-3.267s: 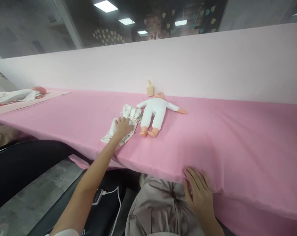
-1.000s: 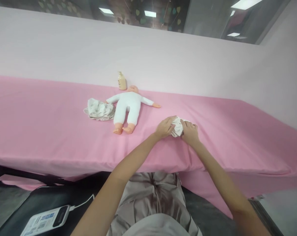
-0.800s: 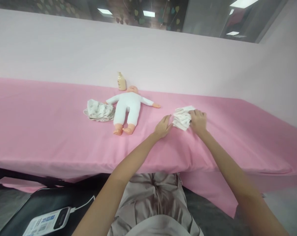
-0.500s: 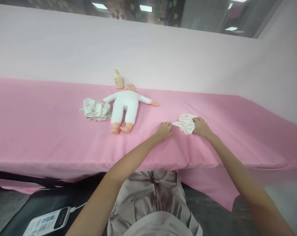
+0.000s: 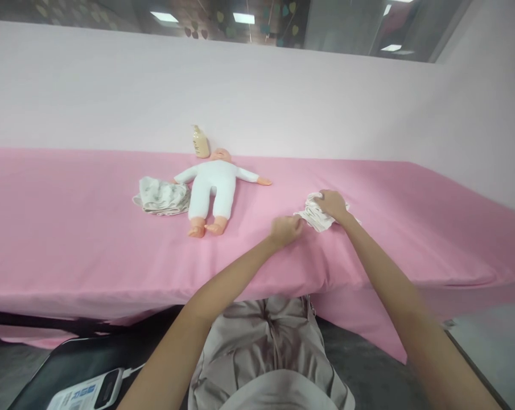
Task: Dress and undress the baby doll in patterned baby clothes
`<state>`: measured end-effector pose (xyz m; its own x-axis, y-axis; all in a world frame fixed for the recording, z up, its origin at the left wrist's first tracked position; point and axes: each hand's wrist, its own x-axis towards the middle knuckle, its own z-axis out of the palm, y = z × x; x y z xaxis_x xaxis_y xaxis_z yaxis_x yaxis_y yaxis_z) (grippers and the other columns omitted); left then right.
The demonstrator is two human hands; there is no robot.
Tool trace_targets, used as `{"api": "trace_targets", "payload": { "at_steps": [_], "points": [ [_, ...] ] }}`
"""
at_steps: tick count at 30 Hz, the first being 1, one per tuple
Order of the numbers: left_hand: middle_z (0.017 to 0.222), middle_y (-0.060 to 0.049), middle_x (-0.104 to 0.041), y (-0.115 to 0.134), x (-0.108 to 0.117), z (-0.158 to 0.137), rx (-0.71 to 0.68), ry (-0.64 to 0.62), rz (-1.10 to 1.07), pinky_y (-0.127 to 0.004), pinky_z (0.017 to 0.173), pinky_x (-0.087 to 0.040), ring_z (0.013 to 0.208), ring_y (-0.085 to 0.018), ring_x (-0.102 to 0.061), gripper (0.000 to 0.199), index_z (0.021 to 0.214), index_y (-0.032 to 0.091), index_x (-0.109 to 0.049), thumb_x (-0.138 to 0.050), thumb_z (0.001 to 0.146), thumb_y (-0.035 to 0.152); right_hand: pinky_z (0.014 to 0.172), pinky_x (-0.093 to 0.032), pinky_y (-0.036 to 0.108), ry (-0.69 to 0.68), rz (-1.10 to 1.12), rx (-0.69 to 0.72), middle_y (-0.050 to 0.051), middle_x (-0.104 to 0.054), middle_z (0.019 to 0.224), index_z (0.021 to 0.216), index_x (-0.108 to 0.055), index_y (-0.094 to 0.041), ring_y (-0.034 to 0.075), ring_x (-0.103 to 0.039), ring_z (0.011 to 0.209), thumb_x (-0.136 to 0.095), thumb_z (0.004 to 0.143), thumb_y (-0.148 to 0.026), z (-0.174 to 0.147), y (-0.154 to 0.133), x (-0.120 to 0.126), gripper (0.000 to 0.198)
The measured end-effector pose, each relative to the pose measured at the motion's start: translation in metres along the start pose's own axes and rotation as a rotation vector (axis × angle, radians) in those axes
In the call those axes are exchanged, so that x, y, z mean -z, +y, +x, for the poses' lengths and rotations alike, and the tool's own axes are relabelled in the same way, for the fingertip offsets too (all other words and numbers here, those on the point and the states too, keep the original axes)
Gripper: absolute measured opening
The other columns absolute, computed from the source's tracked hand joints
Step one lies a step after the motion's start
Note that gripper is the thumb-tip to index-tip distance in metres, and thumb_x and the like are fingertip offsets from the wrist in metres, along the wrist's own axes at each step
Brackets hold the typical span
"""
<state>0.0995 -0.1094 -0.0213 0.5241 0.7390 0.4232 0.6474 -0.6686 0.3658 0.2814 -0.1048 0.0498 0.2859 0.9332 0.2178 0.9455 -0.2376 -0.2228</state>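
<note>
Cloth (image 5: 316, 213), pale and bunched, lies to the right of the doll (image 5: 214, 176) as you face it. Pink sheet (image 5: 90, 245) runs under the doll and beyond it on both sides. Doll on its back, feet toward you, arms out; neither hand touches it. Fabric bundle (image 5: 161, 196) sits left of the doll, just beside its leg, layered and loose.

Progress, judged: the cloth is separate from the bundle but neither flat nor neatly folded; the bundle is unsorted. Your right hand (image 5: 332, 204), right of the doll, appears to pinch a fold; your left hand (image 5: 286, 230), nearer the doll, is curled, apparently pinching the cloth's corner.

Unclear: white device (image 5: 86, 396), nearer you than the doll, cut off; cloth's underside hidden; left fingertips blurred; bottle (image 5: 200, 143) beside the doll's head, label unreadable.
</note>
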Motion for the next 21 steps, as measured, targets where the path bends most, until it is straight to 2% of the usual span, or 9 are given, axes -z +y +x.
{"api": "trace_targets", "payload": {
  "at_steps": [3,6,8,11,13,15,17,19,21],
  "points": [
    [0.079,-0.006,-0.07,-0.016,0.002,0.009,0.133,0.142,-0.071,-0.025,0.06,-0.043,0.069,-0.016,-0.064,0.039,0.099,0.014,-0.067,-0.031,0.091,0.022,0.078,-0.041,0.034,0.127,0.002,-0.009,0.017,-0.067,0.101,0.103,-0.065,-0.014,0.028,-0.06,0.096,-0.037,0.092,-0.031,0.018,-0.015,0.016,0.034],
    [0.08,-0.008,-0.069,-0.029,0.004,0.013,0.172,0.252,-0.109,-0.023,0.058,-0.042,0.068,-0.015,-0.062,0.048,0.106,0.009,-0.065,-0.02,0.09,0.016,0.08,-0.041,0.036,0.435,0.123,0.038,0.015,-0.065,0.096,0.106,-0.063,-0.014,0.027,-0.059,0.094,-0.035,0.095,-0.035,0.031,-0.046,0.049,0.036],
    [0.068,-0.005,-0.066,-0.028,0.003,0.012,0.095,0.269,-0.127,-0.023,0.056,-0.04,0.06,-0.014,-0.059,0.042,0.102,0.012,-0.066,-0.027,0.09,0.02,0.084,-0.041,0.036,0.575,0.21,0.101,0.011,-0.064,0.095,0.106,-0.061,-0.016,0.024,-0.059,0.094,-0.03,0.098,-0.037,0.035,-0.071,0.071,0.038],
    [0.054,0.0,-0.059,-0.018,0.002,0.007,-0.134,0.23,-0.16,-0.023,0.052,-0.035,0.052,-0.012,-0.053,0.018,0.073,0.019,-0.067,-0.053,0.078,0.03,0.084,-0.042,0.035,0.78,0.489,0.266,0.006,-0.059,0.086,0.093,-0.061,-0.015,0.019,-0.058,0.086,-0.031,0.099,-0.036,0.036,-0.105,0.095,0.036],
    [0.049,0.001,-0.056,-0.012,0.008,0.006,-0.248,0.239,-0.176,-0.023,0.05,-0.034,0.05,-0.012,-0.052,0.014,0.062,0.02,-0.064,-0.06,0.071,0.029,0.083,-0.044,0.035,0.846,0.633,0.354,0.003,-0.056,0.081,0.087,-0.06,-0.015,0.017,-0.058,0.082,-0.029,0.099,-0.042,0.034,-0.12,0.104,0.042],
    [0.046,0.001,-0.052,-0.012,0.024,0.006,-0.297,0.302,-0.186,-0.024,0.051,-0.035,0.047,-0.012,-0.051,0.016,0.066,0.02,-0.065,-0.055,0.075,0.029,0.081,-0.046,0.035,0.851,0.711,0.414,0.002,-0.054,0.078,0.085,-0.058,-0.016,0.016,-0.058,0.083,-0.025,0.098,-0.05,0.028,-0.128,0.11,0.05],
    [0.045,0.002,-0.051,-0.013,0.051,0.003,-0.324,0.524,-0.214,-0.024,0.052,-0.037,0.046,-0.011,-0.048,0.023,0.072,0.019,-0.066,-0.048,0.082,0.029,0.078,-0.047,0.035,0.832,0.774,0.473,0.002,-0.052,0.078,0.084,-0.058,-0.016,0.016,-0.058,0.084,-0.025,0.095,-0.056,0.014,-0.133,0.116,0.052],
    [0.051,0.001,-0.054,-0.012,0.085,-0.004,-0.359,0.924,-0.299,-0.024,0.051,-0.037,0.045,-0.01,-0.046,0.026,0.076,0.018,-0.065,-0.045,0.087,0.029,0.074,-0.048,0.032,0.79,0.877,0.522,0.001,-0.052,0.076,0.082,-0.056,-0.017,0.015,-0.058,0.081,-0.035,0.093,-0.057,-0.008,-0.137,0.123,0.046],
    [0.062,0.0,-0.059,-0.002,0.121,-0.015,-0.368,1.208,-0.438,-0.024,0.053,-0.039,0.051,-0.01,-0.049,0.025,0.079,0.018,-0.063,-0.044,0.091,0.03,0.068,-0.047,0.028,0.674,1.058,0.552,-0.001,-0.051,0.072,0.077,-0.055,-0.018,0.012,-0.055,0.072,-0.049,0.089,-0.055,-0.035,-0.143,0.13,0.039]
  ]
}}
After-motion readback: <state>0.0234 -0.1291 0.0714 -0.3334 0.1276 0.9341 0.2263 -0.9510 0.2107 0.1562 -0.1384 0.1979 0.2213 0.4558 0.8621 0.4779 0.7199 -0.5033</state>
